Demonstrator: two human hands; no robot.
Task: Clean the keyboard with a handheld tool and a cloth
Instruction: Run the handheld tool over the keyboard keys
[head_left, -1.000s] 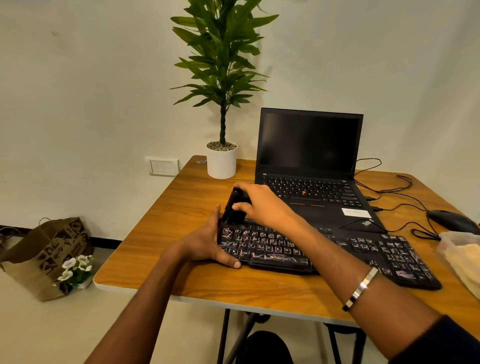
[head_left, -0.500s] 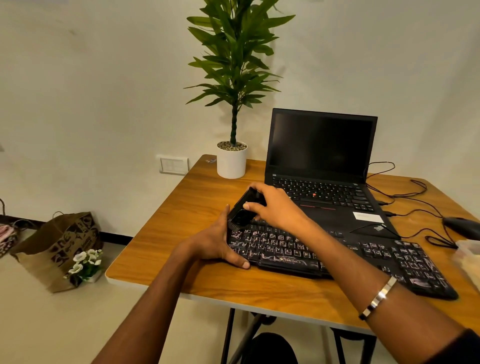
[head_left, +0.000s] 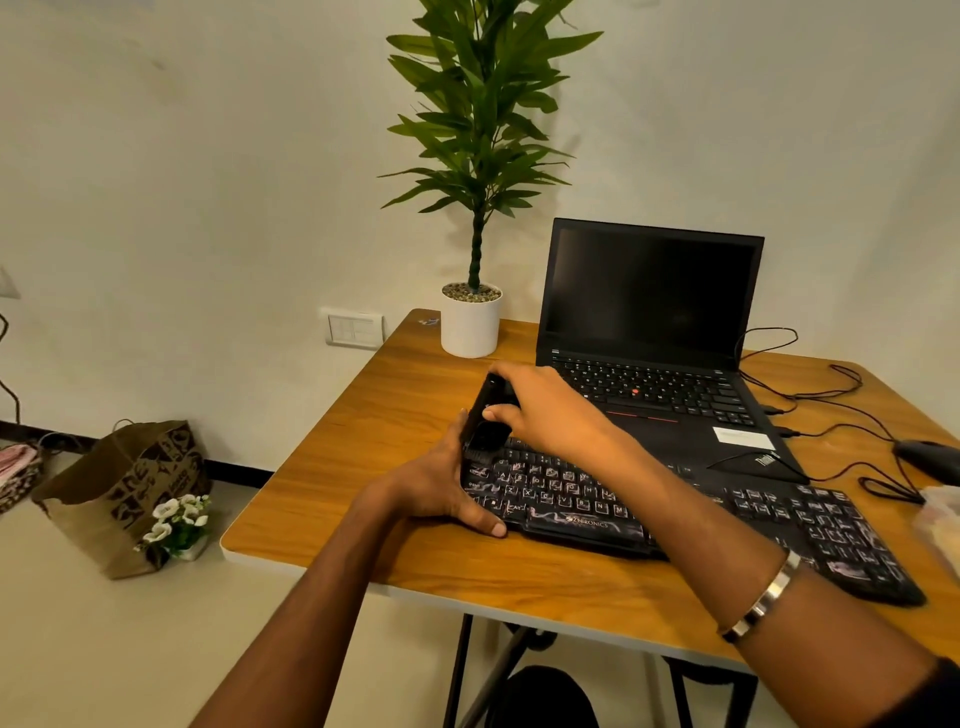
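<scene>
A black keyboard (head_left: 727, 519) with pale key legends lies across the front of the wooden table (head_left: 395, 395). My right hand (head_left: 550, 410) grips a small black handheld tool (head_left: 485, 421), whose lower end rests on the keyboard's far left corner. My left hand (head_left: 436, 488) clasps the keyboard's left end, thumb on the front edge. At the right edge of the frame a pale cloth (head_left: 943, 525) lies in a clear container, mostly cut off.
An open black laptop (head_left: 649, 332) stands behind the keyboard. A potted plant (head_left: 471, 322) sits at the table's back left corner. Cables (head_left: 831, 405) and a black mouse (head_left: 930, 454) lie at the right. A paper bag (head_left: 124, 488) and white flowers (head_left: 179, 519) stand on the floor.
The camera has swung left, so everything sits further right in the frame. The tool has tilted a little at the keyboard's left corner; both hands keep their grips.
</scene>
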